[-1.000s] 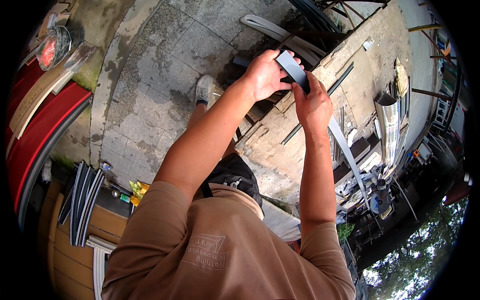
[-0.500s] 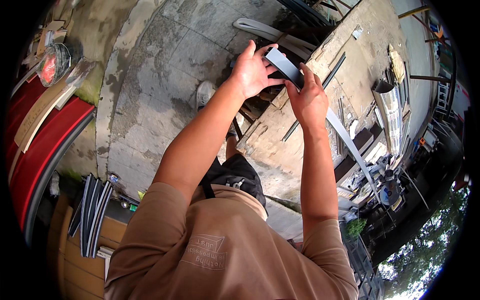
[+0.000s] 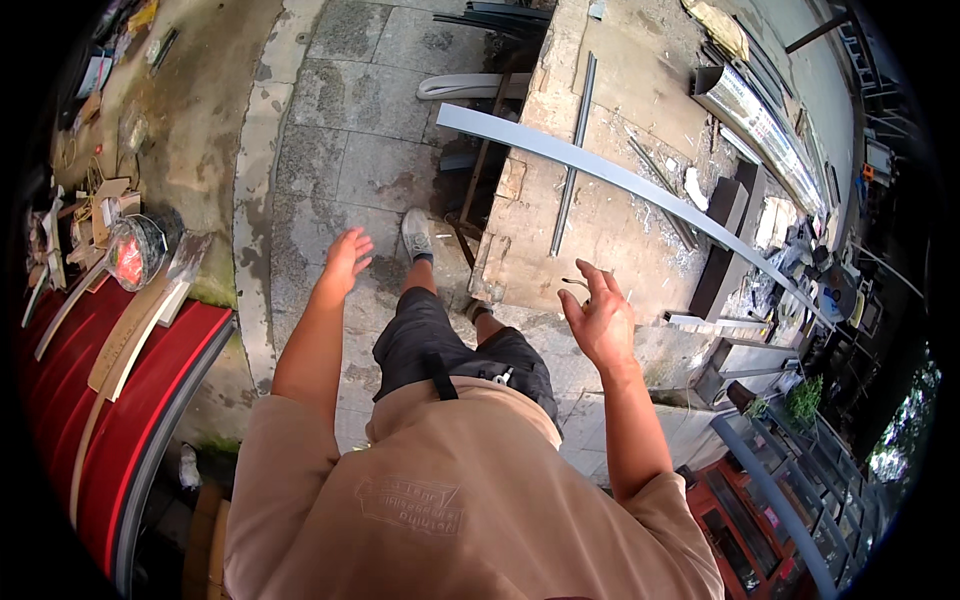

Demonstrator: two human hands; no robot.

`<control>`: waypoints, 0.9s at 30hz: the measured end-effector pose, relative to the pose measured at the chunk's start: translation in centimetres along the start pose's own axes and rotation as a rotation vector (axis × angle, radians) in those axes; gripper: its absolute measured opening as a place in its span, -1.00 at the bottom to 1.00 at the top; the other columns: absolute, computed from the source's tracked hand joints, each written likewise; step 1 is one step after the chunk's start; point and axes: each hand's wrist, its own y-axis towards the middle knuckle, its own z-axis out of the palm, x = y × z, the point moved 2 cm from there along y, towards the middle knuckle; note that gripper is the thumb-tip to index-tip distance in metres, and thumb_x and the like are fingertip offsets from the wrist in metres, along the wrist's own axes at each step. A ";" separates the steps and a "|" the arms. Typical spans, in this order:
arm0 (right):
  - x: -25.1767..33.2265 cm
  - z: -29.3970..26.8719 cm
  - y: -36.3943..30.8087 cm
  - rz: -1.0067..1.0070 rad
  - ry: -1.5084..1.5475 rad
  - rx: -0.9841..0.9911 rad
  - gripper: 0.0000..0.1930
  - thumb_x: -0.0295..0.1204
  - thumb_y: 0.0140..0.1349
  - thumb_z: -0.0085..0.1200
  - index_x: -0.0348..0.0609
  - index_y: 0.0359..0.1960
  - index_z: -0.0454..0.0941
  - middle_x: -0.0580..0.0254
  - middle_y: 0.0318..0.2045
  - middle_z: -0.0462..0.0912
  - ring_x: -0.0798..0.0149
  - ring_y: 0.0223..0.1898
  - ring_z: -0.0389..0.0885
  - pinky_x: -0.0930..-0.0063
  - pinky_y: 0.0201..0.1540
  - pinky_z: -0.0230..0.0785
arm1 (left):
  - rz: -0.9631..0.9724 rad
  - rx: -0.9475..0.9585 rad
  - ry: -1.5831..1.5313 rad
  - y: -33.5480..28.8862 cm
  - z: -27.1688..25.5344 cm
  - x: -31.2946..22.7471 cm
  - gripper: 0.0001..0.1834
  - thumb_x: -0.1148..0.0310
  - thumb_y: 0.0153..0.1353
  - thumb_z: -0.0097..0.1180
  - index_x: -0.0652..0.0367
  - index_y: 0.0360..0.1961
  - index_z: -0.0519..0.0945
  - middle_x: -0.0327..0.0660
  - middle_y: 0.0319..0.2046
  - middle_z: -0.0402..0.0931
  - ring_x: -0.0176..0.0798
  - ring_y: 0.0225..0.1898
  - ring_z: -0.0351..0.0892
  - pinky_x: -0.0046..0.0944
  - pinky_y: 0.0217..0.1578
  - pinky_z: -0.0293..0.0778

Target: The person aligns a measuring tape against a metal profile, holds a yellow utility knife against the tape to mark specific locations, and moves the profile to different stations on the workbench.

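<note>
A long, flat grey metal profile (image 3: 590, 160) lies across the worn wooden workbench (image 3: 520, 270). Its left end juts past the bench edge over the paving. My left hand (image 3: 346, 263) hangs above the paving with nothing in it, fingers loosely stretched and apart. Over the near part of the bench is my right hand (image 3: 604, 320), its thumb and fingers spread, clear of the profile. A small dark curved piece shows by the right fingertips; I cannot tell whether it lies on the bench. Two thin dark strips (image 3: 573, 160) pass under the profile.
Dark box-section pieces (image 3: 722, 240) and a foil-wrapped bundle (image 3: 765, 130) lie on the bench's right side. A machine with a round disc (image 3: 838, 298) stands at the profile's far end. To the left are red corrugated panels (image 3: 150, 350). A white looped strip (image 3: 465, 87) sticks out beneath the bench.
Both hands have let go of the profile and come apart, drawn back toward my body. The profile now lies across the bench, and my view has shifted.
</note>
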 end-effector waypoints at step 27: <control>-56.6 39.9 -55.6 1.272 1.066 -0.258 -0.46 0.03 0.32 0.32 -0.26 0.00 0.83 -0.18 -0.03 0.84 -0.12 0.01 0.82 0.08 0.09 0.59 | 0.298 0.588 1.724 -22.8 37.4 23.2 -0.62 0.14 0.54 0.16 0.18 0.15 0.74 -0.12 0.05 0.78 -0.19 0.13 0.69 -0.17 0.21 0.51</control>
